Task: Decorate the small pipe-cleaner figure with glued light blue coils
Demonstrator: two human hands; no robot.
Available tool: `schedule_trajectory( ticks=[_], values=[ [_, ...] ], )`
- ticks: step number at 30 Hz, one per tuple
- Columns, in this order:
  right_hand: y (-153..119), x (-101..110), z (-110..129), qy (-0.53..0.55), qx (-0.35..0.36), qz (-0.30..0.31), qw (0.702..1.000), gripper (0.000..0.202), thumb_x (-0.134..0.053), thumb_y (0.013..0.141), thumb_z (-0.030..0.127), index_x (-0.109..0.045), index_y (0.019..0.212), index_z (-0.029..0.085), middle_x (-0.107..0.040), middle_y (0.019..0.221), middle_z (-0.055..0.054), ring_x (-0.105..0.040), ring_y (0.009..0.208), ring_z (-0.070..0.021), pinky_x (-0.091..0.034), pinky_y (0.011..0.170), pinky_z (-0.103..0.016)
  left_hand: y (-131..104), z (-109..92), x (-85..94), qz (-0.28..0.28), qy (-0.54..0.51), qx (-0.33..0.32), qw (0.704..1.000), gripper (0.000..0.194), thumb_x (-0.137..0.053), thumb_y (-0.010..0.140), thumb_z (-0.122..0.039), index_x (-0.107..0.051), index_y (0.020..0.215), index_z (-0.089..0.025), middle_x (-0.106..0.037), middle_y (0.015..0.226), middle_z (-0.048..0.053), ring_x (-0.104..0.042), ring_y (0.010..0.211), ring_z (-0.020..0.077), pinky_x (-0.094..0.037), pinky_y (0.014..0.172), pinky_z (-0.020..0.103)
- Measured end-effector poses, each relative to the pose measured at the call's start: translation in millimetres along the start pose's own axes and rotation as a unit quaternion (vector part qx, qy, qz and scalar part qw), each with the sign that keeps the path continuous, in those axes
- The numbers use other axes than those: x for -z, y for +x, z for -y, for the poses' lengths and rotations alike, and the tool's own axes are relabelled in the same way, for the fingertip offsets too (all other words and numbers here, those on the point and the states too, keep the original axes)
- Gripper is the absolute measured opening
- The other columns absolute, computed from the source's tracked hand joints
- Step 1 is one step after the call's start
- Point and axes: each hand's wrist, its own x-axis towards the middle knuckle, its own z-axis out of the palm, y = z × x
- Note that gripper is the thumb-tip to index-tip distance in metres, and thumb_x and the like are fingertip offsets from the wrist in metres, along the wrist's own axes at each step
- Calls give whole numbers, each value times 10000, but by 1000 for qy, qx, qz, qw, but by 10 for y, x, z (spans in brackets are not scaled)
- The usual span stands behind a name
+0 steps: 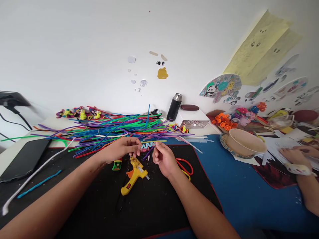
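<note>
A light blue pipe cleaner (pixel 148 145), bent into a zigzag or coil, stretches between my two hands above the black mat. My left hand (pixel 127 147) pinches its left end. At the other end, the fingertips of my right hand (pixel 164 157) are closed on it. Just below lies a yellow hot glue gun (pixel 135 176) with an orange trigger, its nozzle pointing away from me near my left fingers. Beside it is a small green and orange object (pixel 117 165), partly covered by my left wrist. Red and yellow loops (pixel 185 166) rest right of my right hand.
A heap of colourful pipe cleaners (pixel 119 127) spreads behind my hands. A black thermos (pixel 174 108) stands by a white box (pixel 194 118). On the left are a phone (pixel 23 157), a white cord (pixel 37 177) and a blue twisted stem (pixel 40 183). Right are a bowl (pixel 245 142) and another person's hands (pixel 294 156).
</note>
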Motion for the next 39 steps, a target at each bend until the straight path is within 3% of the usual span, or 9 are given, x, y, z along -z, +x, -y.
schedule_trajectory(
  ticks=[12, 27, 39],
  values=[
    [-19, 36, 15, -11, 17, -5, 1000, 409, -919, 739, 485, -710, 905, 175, -533, 572, 66, -431, 436, -75, -253, 416, -214, -19, -32, -10, 4, -38, 2, 999, 296, -761, 882, -494, -709, 862, -203, -741, 804, 28, -615, 706, 172, -490, 696, 289],
    [-74, 9, 17, -40, 21, -1, 999, 379, -886, 768, 501, -714, 864, 178, -532, 568, 62, -424, 435, -79, -263, 412, -220, 25, 1, -31, -6, 16, -1, 1000, 369, -752, 855, -570, -678, 864, -208, -732, 797, 30, -615, 698, 184, -495, 685, 298],
    [-73, 12, 11, -52, 25, -8, 998, 378, -891, 768, 496, -709, 857, 178, -530, 566, 64, -428, 426, -74, -257, 409, -217, 3, -29, -37, -15, -3, 3, 1000, 371, -754, 842, -572, -681, 845, -208, -729, 793, 35, -608, 704, 188, -492, 688, 301]
  ],
)
